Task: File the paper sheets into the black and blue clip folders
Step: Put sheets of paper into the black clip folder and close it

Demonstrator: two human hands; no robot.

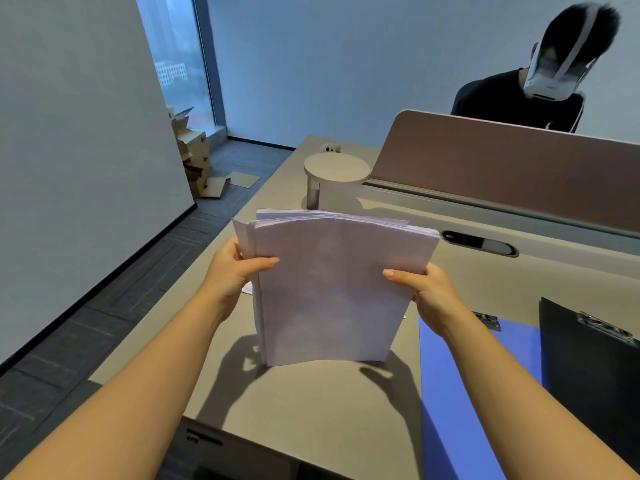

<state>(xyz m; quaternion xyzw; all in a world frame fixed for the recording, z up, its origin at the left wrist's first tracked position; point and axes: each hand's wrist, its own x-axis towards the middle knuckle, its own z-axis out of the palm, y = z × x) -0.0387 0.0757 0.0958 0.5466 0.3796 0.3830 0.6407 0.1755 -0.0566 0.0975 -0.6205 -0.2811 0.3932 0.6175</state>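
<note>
A thick stack of white paper sheets [332,289] stands upright on its bottom edge on the grey desk [311,403]. My left hand [235,268] grips its left side and my right hand [426,289] grips its right side. The sheets' top edges are uneven and fan slightly. To the right, lying flat on the desk, is the blue clip folder [460,393], with its metal clip [488,320] at the far end. Beside it, further right, lies the black clip folder [588,375] with a metal clip [602,327].
A round grey stand [336,168] and a brown divider panel [502,157] sit at the desk's far side, with a cable slot [481,242] in front. A person wearing a headset [554,64] sits behind the divider. Cardboard boxes [197,157] lie on the floor at left.
</note>
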